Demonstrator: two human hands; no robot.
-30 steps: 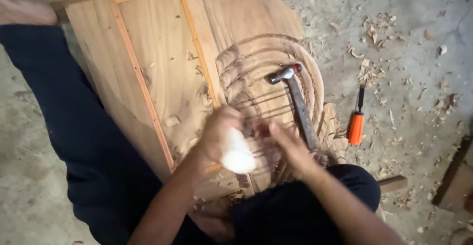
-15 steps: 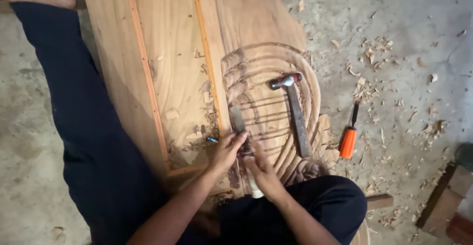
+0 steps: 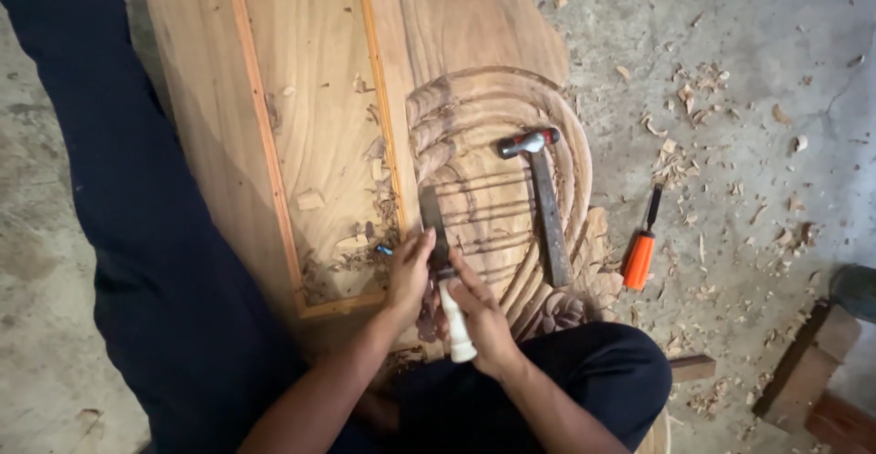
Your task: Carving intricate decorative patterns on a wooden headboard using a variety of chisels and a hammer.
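Observation:
A chisel (image 3: pixel 436 235) with a flat metal blade and a pale handle lies against a carved wooden panel (image 3: pixel 474 52). My right hand (image 3: pixel 484 313) grips the pale handle. My left hand (image 3: pixel 409 273) pinches the blade just below its tip, fingers pressed on the metal. The blade's edge rests on the curved, ribbed carving (image 3: pixel 511 208) at the panel's near right. A hammer (image 3: pixel 543 198) with a metal head lies on that carving, to the right of both hands.
An orange-handled screwdriver (image 3: pixel 641 249) lies on the concrete floor to the right among wood chips (image 3: pixel 684 153). Wood blocks (image 3: pixel 812 372) sit at the lower right. My dark-trousered legs (image 3: pixel 155 235) flank the panel. Shavings fill the panel's recessed rectangle (image 3: pixel 319 144).
The pale handle was up between both hands a second ago; the chisel has since come down, blade onto the carving. The view has shifted a little.

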